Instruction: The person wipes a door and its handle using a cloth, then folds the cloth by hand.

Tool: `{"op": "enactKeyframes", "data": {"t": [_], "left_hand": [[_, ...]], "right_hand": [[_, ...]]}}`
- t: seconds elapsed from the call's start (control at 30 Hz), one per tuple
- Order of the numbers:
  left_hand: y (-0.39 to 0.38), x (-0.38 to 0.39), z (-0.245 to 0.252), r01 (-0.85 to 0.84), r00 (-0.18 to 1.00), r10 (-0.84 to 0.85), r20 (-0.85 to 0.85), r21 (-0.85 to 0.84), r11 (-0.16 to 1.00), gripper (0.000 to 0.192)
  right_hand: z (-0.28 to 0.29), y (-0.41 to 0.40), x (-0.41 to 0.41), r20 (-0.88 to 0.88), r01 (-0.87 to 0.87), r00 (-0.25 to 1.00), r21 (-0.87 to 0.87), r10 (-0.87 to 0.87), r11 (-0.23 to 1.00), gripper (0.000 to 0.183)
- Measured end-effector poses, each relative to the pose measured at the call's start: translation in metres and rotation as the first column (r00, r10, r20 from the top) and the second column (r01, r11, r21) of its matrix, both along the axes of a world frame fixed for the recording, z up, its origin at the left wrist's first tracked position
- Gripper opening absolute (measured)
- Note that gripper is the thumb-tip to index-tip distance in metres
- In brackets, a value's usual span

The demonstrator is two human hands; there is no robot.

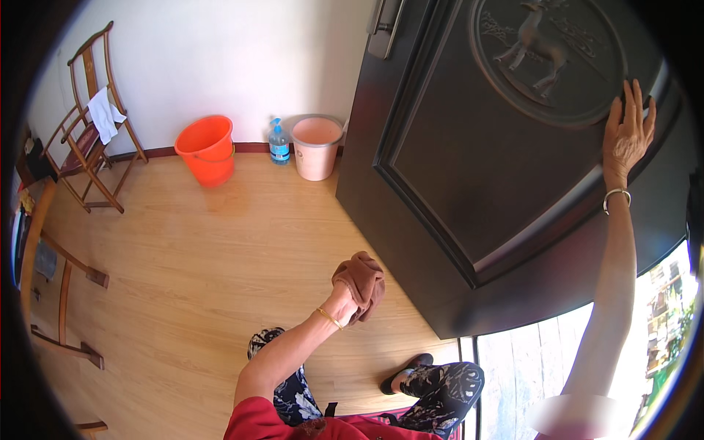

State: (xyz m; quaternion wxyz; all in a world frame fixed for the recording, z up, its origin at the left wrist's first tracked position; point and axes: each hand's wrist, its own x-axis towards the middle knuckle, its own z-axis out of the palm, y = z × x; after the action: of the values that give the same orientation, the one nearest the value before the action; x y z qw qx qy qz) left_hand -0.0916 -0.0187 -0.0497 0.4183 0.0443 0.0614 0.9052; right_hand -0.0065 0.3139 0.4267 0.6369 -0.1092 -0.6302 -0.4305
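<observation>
A brown cloth (364, 283) is bunched in my left hand (345, 300), which is held low over the wooden floor, left of the door's lower edge. My right hand (628, 129) lies with fingers spread on the dark panelled door (456, 192), beside the rim of its round deer relief (536, 55); it holds nothing. A metal handle (386, 27) is on the door's other side, at the top of the view. Much of my left hand is hidden by the cloth.
By the white wall stand an orange bucket (206, 151), a blue pump bottle (279, 144) and a pink bin (315, 148). A wooden chair (91, 132) holds a white cloth (104, 114). More wooden furniture (63, 297) is at left. A patterned mat (385, 413) lies near my feet.
</observation>
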Motion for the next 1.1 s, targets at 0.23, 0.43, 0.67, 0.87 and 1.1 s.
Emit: {"op": "enactKeyframes", "data": {"t": [0.23, 0.43, 0.67, 0.87, 1.1], "left_hand": [[-0.001, -0.003, 0.001, 0.002, 0.998, 0.001, -0.057, 0.036, 0.999, 0.022], [0.001, 0.003, 0.011, -0.015, 1.0, 0.017, 0.017, -0.122, 0.992, 0.025], [-0.001, 0.004, 0.023, -0.047, 0.994, 0.032, -0.102, -0.149, 0.988, 0.024], [0.0, 0.003, 0.019, -0.102, 0.992, 0.092, -0.091, -0.108, 0.989, 0.022], [0.0, -0.001, 0.01, 0.165, 0.986, -0.146, -0.086, 0.295, 0.941, 0.017]], "right_hand": [[0.0, 0.002, -0.002, 0.006, -0.02, 1.0, 0.0, 0.02, 1.0, 0.032], [0.001, 0.003, -0.001, 0.012, -0.037, 0.999, 0.013, 0.037, 0.999, 0.032], [0.002, 0.007, 0.0, 0.016, -0.034, 0.999, 0.024, 0.034, 0.999, 0.032], [0.002, 0.006, -0.001, 0.016, -0.049, 0.999, 0.023, 0.048, 0.999, 0.032], [0.002, 0.009, 0.0, 0.02, -0.031, 0.999, 0.029, 0.03, 0.999, 0.033]]}}
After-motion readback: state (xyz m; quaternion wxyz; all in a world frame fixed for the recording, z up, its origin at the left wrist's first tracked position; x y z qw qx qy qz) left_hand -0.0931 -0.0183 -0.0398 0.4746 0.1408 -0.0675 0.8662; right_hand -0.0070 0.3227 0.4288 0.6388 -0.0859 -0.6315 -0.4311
